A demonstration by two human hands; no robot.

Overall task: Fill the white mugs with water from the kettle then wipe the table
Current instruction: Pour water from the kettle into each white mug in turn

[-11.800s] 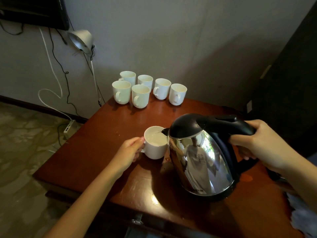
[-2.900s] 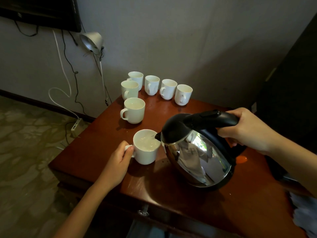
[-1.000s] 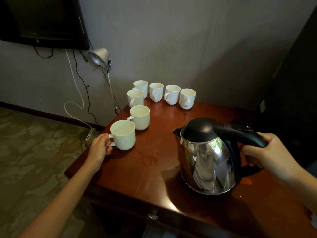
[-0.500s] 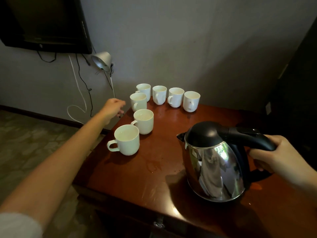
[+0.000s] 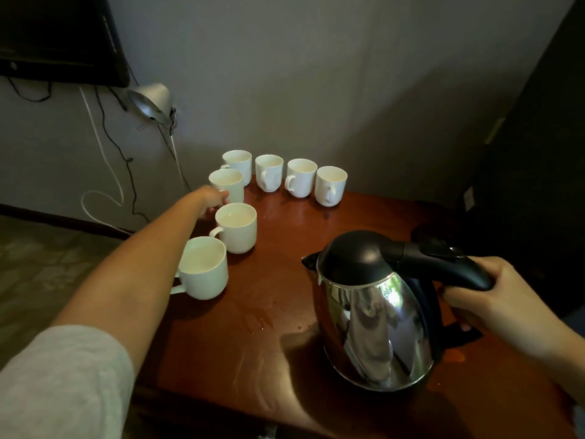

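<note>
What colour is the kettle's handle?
Black: the curved black plastic kettle handle matches the domed lid, above the mirrored steel body. Head view shows it best.

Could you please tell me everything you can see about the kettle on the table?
The kettle is a rounded jug with a mirror-bright steel body, a black domed lid, a short black spout pointing left and a black loop handle on its right. It appears to stand upright on the reddish-brown table, apart from the mugs. The right hand grips the handle's top. Its water level is hidden.
</note>
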